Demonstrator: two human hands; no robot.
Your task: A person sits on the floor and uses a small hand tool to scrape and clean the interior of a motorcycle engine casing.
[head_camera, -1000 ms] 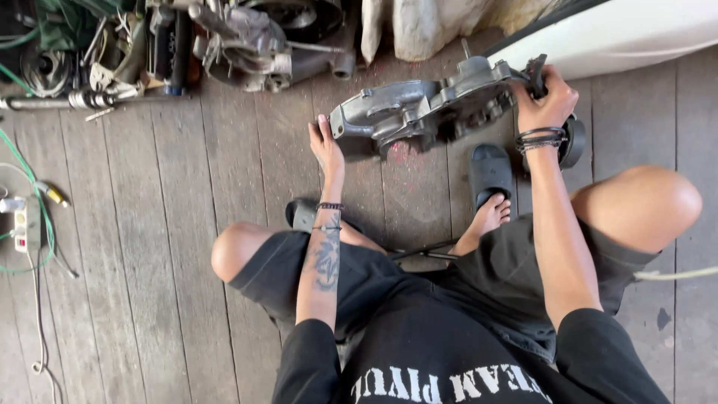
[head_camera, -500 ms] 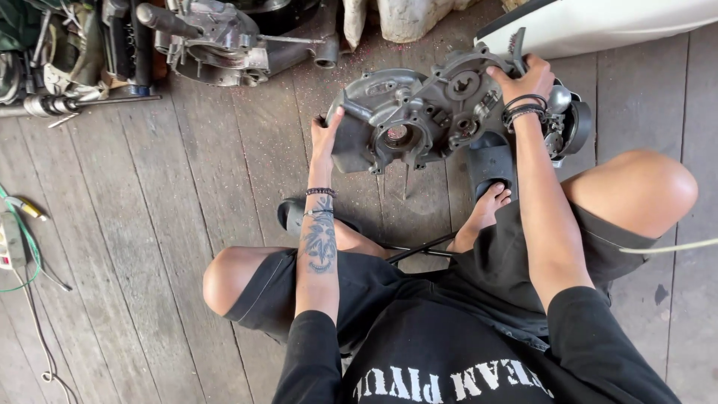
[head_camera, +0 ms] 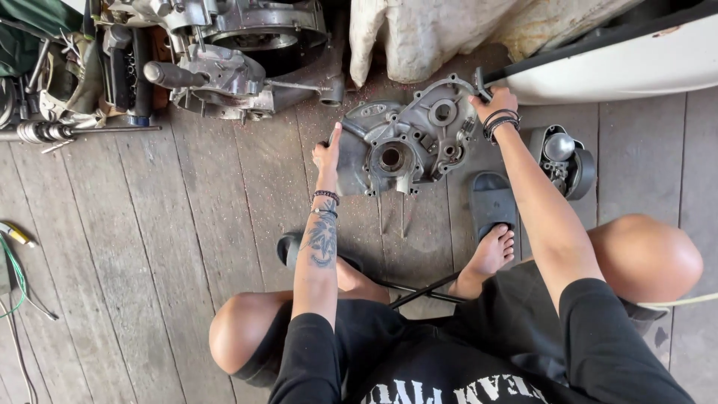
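A grey metal engine case half (head_camera: 407, 142) lies face up on the wooden plank floor in front of me, its round bearing holes showing. My left hand (head_camera: 327, 153) grips its left edge, fingers pointing away from me. On the far right corner of the case, my right hand (head_camera: 496, 102) is closed, with dark bands on the wrist. I sit on the floor with knees spread and one bare foot (head_camera: 490, 254) half out of a black sandal (head_camera: 490, 202).
A larger engine assembly (head_camera: 232, 52) and tangled tools and cables (head_camera: 52, 82) sit at the back left. A white vehicle body panel (head_camera: 621, 63) and a dirty cloth (head_camera: 441, 34) lie at the back right. A small chromed part (head_camera: 561, 157) rests right of the case. A black rod (head_camera: 419, 292) lies between my legs.
The case was held tilted on edge; both hands have turned it and laid it flat on the floor, open side up. The view has shifted forward.
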